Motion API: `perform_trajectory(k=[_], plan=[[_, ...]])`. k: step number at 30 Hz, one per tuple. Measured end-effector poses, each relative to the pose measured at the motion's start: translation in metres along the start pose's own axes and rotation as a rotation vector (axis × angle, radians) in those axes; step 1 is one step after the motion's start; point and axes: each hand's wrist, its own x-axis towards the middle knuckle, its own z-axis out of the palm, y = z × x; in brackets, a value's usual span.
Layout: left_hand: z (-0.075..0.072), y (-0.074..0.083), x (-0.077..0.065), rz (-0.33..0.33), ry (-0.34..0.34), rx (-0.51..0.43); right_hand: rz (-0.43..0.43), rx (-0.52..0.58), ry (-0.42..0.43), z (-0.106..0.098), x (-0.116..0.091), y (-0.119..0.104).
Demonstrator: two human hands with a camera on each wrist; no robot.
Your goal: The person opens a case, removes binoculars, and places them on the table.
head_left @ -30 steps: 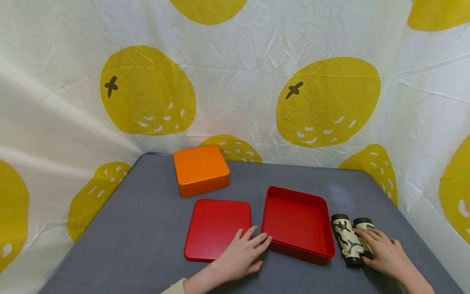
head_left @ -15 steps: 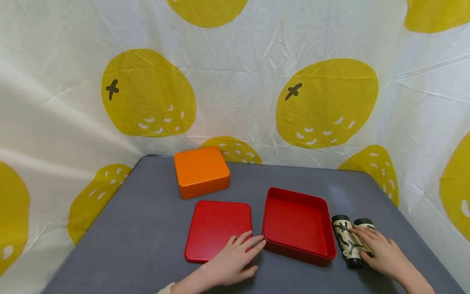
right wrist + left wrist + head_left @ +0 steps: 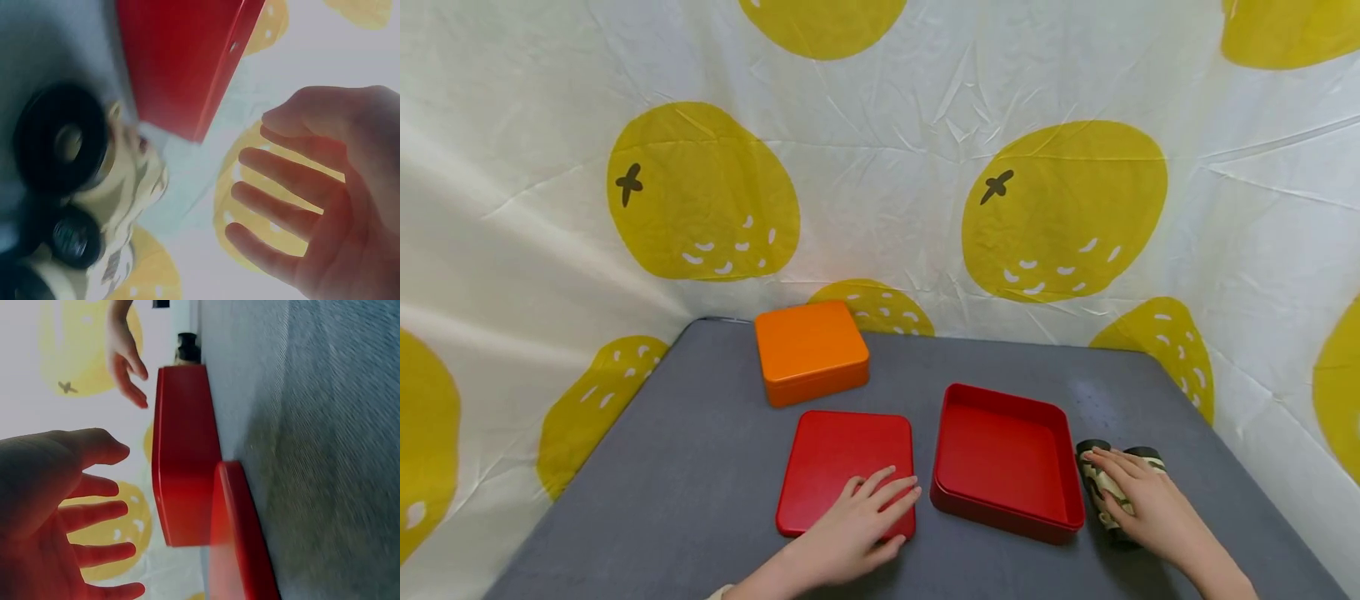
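My right hand (image 3: 1150, 504) hovers over the camouflage-patterned binoculars (image 3: 1092, 473), hiding much of them in the head view. In the right wrist view its fingers are loosely extended, with a gap between them and the binoculars (image 3: 134, 165). My left hand (image 3: 853, 533) overlaps the near right corner of a flat red lid (image 3: 838, 454). The left wrist view shows that hand (image 3: 62, 512) spread, holding nothing, raised above the level of the lid (image 3: 234, 537). Between the two hands stands a red box (image 3: 1000, 518), its top uncovered and nothing inside.
A closed orange box (image 3: 812, 342) sits at the back left of the grey table (image 3: 647, 475). White cloth (image 3: 880, 192) printed with yellow fruit hangs behind the table and along both sides.
The left hand has moved left, off the red box's near corner and over the lid. The right hand has lifted from the right barrel and shifted left across the binoculars.
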Motion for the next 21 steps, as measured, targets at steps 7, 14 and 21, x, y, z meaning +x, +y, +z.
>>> perform_trajectory(k=[7,14,21], plan=[[-0.001,-0.014,-0.01,-0.061,0.047,-0.104,-0.048,0.024,0.089,0.006,0.015,-0.028],[-0.001,-0.028,-0.024,-0.107,0.162,-0.243,0.021,0.129,0.121,0.016,0.028,-0.061],[-0.006,-0.043,-0.035,-0.18,0.336,-0.432,0.118,0.263,0.02,0.028,0.042,-0.09]])
